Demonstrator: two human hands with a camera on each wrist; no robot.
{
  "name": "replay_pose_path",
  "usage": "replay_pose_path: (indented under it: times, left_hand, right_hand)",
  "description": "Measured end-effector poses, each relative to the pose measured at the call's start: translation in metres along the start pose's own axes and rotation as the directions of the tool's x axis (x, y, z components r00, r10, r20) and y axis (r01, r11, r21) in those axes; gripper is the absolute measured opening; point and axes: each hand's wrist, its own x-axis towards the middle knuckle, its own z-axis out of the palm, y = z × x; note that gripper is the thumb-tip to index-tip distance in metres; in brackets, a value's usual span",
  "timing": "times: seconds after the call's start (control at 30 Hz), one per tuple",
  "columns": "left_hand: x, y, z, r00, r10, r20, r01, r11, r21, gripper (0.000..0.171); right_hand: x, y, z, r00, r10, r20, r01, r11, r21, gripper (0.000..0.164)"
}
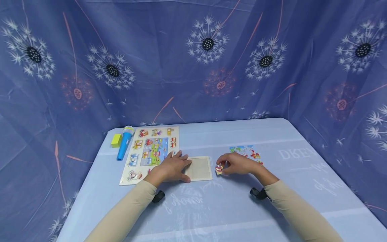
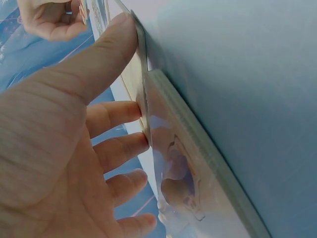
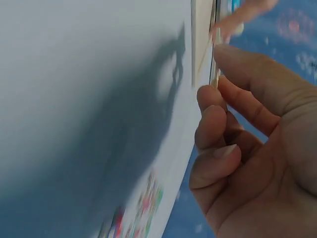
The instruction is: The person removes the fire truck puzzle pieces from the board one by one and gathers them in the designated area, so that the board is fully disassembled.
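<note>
My left hand point(image 1: 172, 168) lies with spread fingers across the left edge of a shallow wooden tray point(image 1: 199, 168) and the right side of a vehicle puzzle board point(image 1: 126, 176). In the left wrist view its thumb point(image 2: 116, 42) and fingertips touch the tray's edge, beside the thick edge of the board point(image 2: 198, 144). Just right of the tray, my right hand point(image 1: 240, 163) pinches a small red-and-white jigsaw piece point(image 1: 219, 170) between thumb and fingers. Several colourful jigsaw pieces point(image 1: 242, 149) lie behind the right hand, which partly covers them. The tray's bare base is showing.
A blue toy microphone point(image 1: 123, 148) and a yellow block point(image 1: 116, 140) lie at the table's back left, left of the puzzle board. A pale blue cloth point(image 1: 211, 215) covers the table. Dark blue dandelion-print curtains point(image 1: 169, 67) surround its back and sides.
</note>
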Motion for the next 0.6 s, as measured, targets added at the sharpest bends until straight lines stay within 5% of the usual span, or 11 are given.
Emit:
replay_pose_path:
  times: [0.27,0.6]
  left_hand:
    - [-0.001,0.002,-0.001,1.0,0.002,-0.007,-0.002,1.0,-0.011,0.082]
    - [-0.002,0.002,0.0,1.0,0.009,-0.005,-0.009,1.0,0.007,0.083]
  right_hand:
    - [-0.033,0.036,-0.021,0.995,0.08,-0.054,-0.081,0.997,-0.018,0.032]
    - [-0.046,0.055,-0.024,0.991,0.12,-0.061,-0.122,0.992,-0.034,0.034]
